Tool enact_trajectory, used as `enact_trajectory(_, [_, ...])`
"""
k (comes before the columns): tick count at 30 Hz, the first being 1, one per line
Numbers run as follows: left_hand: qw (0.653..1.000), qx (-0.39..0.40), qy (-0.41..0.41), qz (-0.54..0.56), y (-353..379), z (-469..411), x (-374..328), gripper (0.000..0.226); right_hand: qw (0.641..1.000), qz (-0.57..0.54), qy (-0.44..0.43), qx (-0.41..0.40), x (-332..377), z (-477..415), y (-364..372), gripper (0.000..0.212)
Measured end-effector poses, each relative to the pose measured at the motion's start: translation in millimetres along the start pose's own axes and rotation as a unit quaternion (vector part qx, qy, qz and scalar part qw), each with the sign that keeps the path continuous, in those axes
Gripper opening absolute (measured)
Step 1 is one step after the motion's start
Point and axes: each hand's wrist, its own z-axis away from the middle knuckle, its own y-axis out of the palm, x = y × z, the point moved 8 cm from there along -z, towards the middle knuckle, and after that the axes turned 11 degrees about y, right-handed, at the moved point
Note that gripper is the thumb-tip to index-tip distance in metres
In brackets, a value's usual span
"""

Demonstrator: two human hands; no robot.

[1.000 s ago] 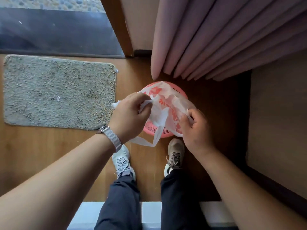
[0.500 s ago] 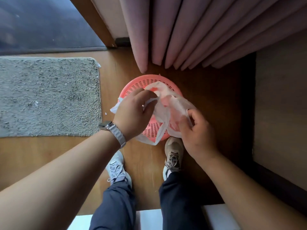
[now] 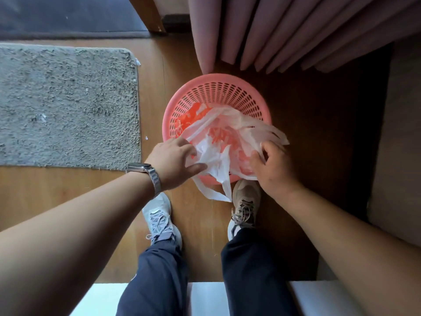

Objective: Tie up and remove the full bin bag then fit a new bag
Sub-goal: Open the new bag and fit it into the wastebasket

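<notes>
Hands are holding a thin white bag [image 3: 214, 160] at the near side of a pink bin [image 3: 217, 86], seen from straight above in the head view. The bin, a round basket with slotted walls, is standing on the wooden floor [image 3: 196, 224] just below the hem of a pink curtain [image 3: 273, 30]. Its near rim is lying just beside the toes of the person's shoes [image 3: 159, 220]. The bag is sitting in the near half of the bin, crumpled and bunched, with orange-red showing through the film; whether that is print or contents, I cannot tell. One loose strip of the bag is hanging over the near rim toward the floor, and another is trailing across the right side of the rim. The left hand [image 3: 173, 161] is lying at the left edge of the bag, its grip pinching a fold of film between thumb and fingers. The right hand [image 3: 272, 172] is lying at the bag's right edge, its grip curling round the film with bent fingers. A metal watch [image 3: 145, 171] is sitting on the left wrist. A grey mat [image 3: 68, 106] is lying on the floor left of the bin, apart from it. The far half of the bin is showing bare slotted wall.
</notes>
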Motion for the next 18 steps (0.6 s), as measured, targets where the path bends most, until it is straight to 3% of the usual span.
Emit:
enact_trajectory(3, [1.0, 0.002, 0.004, -0.015, 5, 13, 7, 0.078, 1.0, -0.002, -0.01, -0.004, 2, 3, -3, 0.033])
enact_trajectory(6, [0.998, -0.057, -0.008, 0.0, -5, 24, 14, 0.079, 1.0, -0.013, -0.009, -0.005, 7, 6, -8, 0.03])
enact_trajectory(10, [0.981, -0.089, -0.163, 0.053, -7, 36, 34, 0.066, 1.0, -0.017, -0.002, 0.007, 10, 11, -9, 0.029])
enact_trajectory(13, [0.95, -0.045, -0.283, 0.126, 13, 47, 41, 0.063, 1.0, -0.016, -0.003, 0.014, 10, 14, -6, 0.028])
enact_trajectory(16, [0.909, -0.001, -0.311, 0.279, 46, 54, 27, 0.066, 1.0, -0.019, 0.006, 0.015, 7, 18, -2, 0.028])
enact_trajectory(18, [0.859, -0.012, -0.318, 0.4, 64, 58, 14, 0.051, 0.999, -0.022, 0.016, 0.018, 5, 20, 2, 0.028])
